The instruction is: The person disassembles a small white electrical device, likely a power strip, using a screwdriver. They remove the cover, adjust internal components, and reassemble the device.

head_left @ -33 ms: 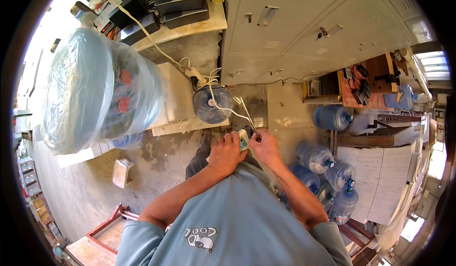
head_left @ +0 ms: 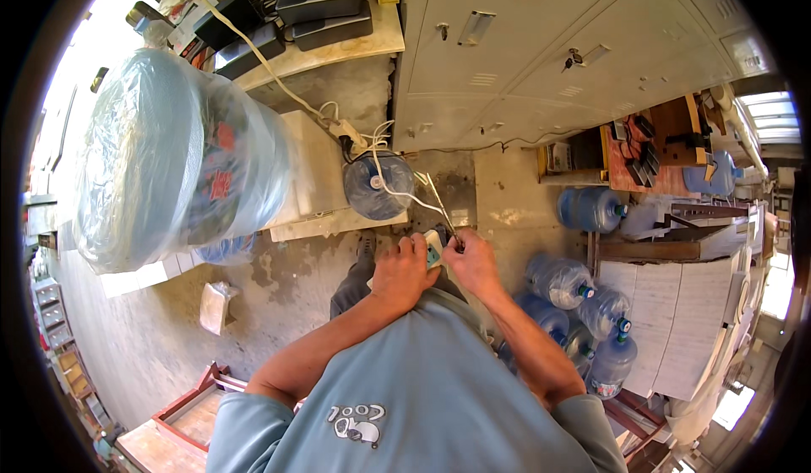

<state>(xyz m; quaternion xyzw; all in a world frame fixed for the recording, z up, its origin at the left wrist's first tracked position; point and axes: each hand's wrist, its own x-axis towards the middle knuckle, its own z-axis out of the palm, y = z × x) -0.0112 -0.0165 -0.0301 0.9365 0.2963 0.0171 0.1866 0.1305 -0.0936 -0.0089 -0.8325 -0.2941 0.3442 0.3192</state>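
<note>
Holding still since a moment ago, a person's left hand [head_left: 404,272] is gripping a boxy white-and-green socket strip [head_left: 434,249] before a soft blue shirt [head_left: 473,388]; the right hand [head_left: 473,262] is pinching a slender, straight piece [head_left: 441,200] beside it, a white cord [head_left: 392,191] looping across a rounded, see-through jug [head_left: 365,198].

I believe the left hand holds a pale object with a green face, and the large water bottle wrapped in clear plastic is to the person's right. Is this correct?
Not quite: the side is wrong. The head view shows the large water bottle wrapped in clear plastic to the person's left. The left hand does hold a pale object with a green face.
</note>
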